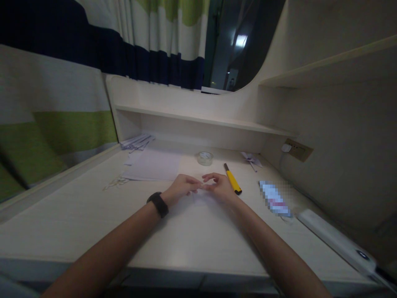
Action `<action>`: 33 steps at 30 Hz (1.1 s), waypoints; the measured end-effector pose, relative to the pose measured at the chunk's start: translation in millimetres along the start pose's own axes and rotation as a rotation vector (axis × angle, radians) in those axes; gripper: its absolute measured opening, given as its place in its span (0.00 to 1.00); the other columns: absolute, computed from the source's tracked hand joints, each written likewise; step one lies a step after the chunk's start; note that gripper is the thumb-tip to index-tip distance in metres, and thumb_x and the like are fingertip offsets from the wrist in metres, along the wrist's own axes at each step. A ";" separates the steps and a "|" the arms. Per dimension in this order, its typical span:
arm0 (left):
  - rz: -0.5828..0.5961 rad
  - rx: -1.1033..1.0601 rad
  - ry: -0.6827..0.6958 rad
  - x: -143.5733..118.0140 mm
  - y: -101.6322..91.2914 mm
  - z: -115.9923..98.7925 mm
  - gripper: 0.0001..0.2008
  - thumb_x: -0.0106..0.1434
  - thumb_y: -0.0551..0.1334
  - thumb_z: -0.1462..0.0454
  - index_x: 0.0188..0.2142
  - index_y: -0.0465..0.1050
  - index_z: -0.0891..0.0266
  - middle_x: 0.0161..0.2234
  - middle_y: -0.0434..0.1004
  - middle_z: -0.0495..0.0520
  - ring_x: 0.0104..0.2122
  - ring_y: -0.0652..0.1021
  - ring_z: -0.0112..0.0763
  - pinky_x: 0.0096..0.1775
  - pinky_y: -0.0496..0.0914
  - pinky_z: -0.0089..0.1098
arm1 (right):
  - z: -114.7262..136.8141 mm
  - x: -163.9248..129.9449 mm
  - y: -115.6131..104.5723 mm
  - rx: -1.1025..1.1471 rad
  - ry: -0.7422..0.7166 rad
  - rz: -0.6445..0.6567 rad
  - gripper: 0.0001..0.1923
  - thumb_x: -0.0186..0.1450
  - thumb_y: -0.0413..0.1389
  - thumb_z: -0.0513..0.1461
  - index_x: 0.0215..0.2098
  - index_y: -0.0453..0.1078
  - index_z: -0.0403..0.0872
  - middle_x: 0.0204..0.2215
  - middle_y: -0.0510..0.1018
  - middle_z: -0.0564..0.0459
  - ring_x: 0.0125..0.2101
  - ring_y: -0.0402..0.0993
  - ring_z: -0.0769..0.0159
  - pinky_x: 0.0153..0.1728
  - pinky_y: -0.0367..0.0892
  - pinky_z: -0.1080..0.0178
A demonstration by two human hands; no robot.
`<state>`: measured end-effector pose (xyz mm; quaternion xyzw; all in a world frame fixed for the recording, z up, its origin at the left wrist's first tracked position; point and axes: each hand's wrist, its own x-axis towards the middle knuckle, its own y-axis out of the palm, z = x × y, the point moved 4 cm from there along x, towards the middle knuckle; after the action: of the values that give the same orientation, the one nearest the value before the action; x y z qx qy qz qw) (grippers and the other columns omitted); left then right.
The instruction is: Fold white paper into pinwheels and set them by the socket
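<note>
**While both hands are meeting over a small pale piece, a fine pinching step is under way**

While the person's forearms are reaching forward across the desk [77, 215], the left hand [182, 187] and the right hand [218, 186] are coming together at its middle, fingertips touching or nearly so. Both hands are looking curled and drawn in, the fingers bunched toward one another rather than spread. Something small and pale, possibly a scrap of paper or tape [201, 195], is lying just under and between them on the desk; it is too faint to say what it is, or whether either hand is actually gripping it. A black wristband [158, 204] is sitting on the left wrist.

Just beyond the hands, a roll of clear tape [205, 157] is resting on the desk, and a yellow utility knife [232, 179] is lying just beside the right hand, its blade end pointing away. A sheet of paper [155, 165] is lying flat to the left, with loose strips [136, 142] further back by the shelf.

Judging from this, the step in hand is fine fingertip work on the pale piece, such as folding or peeling. The next move is likely calling for a steady pinch and small, careful finger motion, with the knife near enough to mind.
</note>
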<state>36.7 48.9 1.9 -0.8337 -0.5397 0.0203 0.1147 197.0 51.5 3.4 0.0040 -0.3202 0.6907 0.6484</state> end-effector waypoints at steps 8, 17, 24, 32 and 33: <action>-0.074 -0.010 0.027 1.9 0.3 -0.4 0.12 0.51 0.65 0.60 0.32 0.74 0.67 0.22 0.72 0.51 0.22 0.71 0.27 0.21 0.58 0.26 | -2.5 -0.2 0.0 -0.035 0.065 0.007 0.11 0.49 0.64 0.39 0.31 0.74 0.43 0.31 0.79 0.48 0.31 0.75 0.63 0.35 0.68 0.62; -0.158 0.076 0.151 3.5 -0.2 -6.2 0.08 0.51 0.64 0.66 0.25 0.63 0.63 0.18 0.69 0.46 0.19 0.71 0.24 0.22 0.63 0.25 | -2.3 -0.5 -1.2 -0.071 0.062 0.023 0.09 0.50 0.63 0.40 0.28 0.73 0.43 0.27 0.78 0.49 0.28 0.73 0.65 0.30 0.66 0.64; -0.160 0.143 0.285 5.8 -1.3 -3.4 0.07 0.51 0.63 0.66 0.26 0.64 0.63 0.23 0.71 0.48 0.23 0.74 0.27 0.28 0.68 0.29 | -3.7 0.5 -3.2 -0.104 0.095 0.027 0.10 0.50 0.63 0.41 0.28 0.74 0.43 0.26 0.78 0.49 0.28 0.73 0.64 0.30 0.65 0.65; -0.184 0.240 0.330 0.9 -1.1 -9.6 0.05 0.53 0.62 0.67 0.27 0.65 0.62 0.24 0.73 0.49 0.29 0.75 0.30 0.34 0.69 0.31 | -0.8 -0.2 -4.2 -0.087 0.147 0.049 0.13 0.49 0.64 0.42 0.31 0.76 0.42 0.29 0.80 0.47 0.29 0.74 0.62 0.30 0.66 0.64; -0.186 0.250 0.334 -0.1 -1.1 -10.9 0.05 0.53 0.62 0.67 0.27 0.65 0.62 0.25 0.73 0.49 0.29 0.75 0.30 0.35 0.69 0.31 | 0.1 -0.5 -4.0 -0.082 0.142 0.065 0.12 0.50 0.63 0.42 0.30 0.76 0.42 0.28 0.80 0.47 0.29 0.74 0.63 0.29 0.65 0.65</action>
<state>37.3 47.4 12.7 -0.7515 -0.5811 -0.0620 0.3063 200.6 50.9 5.0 -0.0820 -0.3015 0.6963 0.6462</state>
